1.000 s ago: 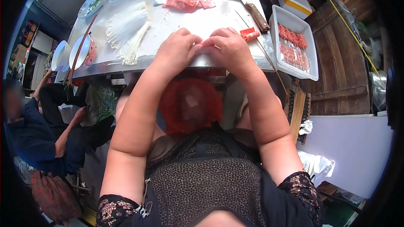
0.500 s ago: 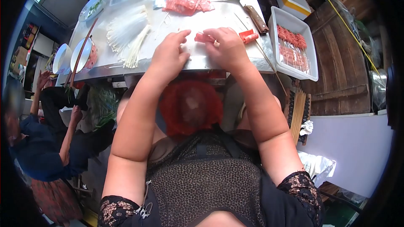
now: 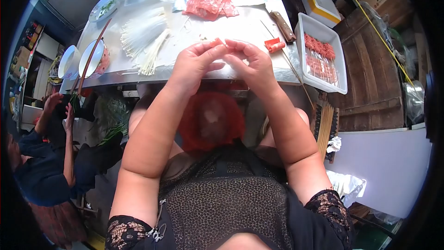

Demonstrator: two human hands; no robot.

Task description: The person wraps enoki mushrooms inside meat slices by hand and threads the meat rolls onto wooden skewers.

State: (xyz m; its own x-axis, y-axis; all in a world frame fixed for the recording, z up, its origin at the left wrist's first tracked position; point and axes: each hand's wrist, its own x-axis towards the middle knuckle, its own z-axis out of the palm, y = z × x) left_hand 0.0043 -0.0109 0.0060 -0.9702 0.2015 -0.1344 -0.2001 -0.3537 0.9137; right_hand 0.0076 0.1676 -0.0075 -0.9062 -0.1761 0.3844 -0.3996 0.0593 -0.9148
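Observation:
Over the near edge of the metal table my left hand (image 3: 196, 64) and my right hand (image 3: 252, 61) meet, fingertips almost touching. Their fingers are pinched on a small roll of red meat, which is mostly hidden; only a bit of red shows at the tips. A finished-looking red meat roll (image 3: 276, 45) lies right of my right hand, by a thin wooden skewer (image 3: 292, 68). Beyond my hands sits a pile of thin marbled meat slices (image 3: 210, 5). White enoki mushrooms (image 3: 143, 32) are spread out to the left of my left hand.
A white tray (image 3: 343, 51) of skewered meat stands at the right, beside a wooden-handled knife (image 3: 282, 26). Bowls (image 3: 69, 62) and long chopsticks (image 3: 93, 53) are at the left edge. Bundled skewers (image 3: 326, 122) lie lower right. Another person (image 3: 41, 171) sits at left.
My hands have come together, the left moving right to meet the right around the meat. The other person's hands have risen and drawn together. The view has shifted slightly.

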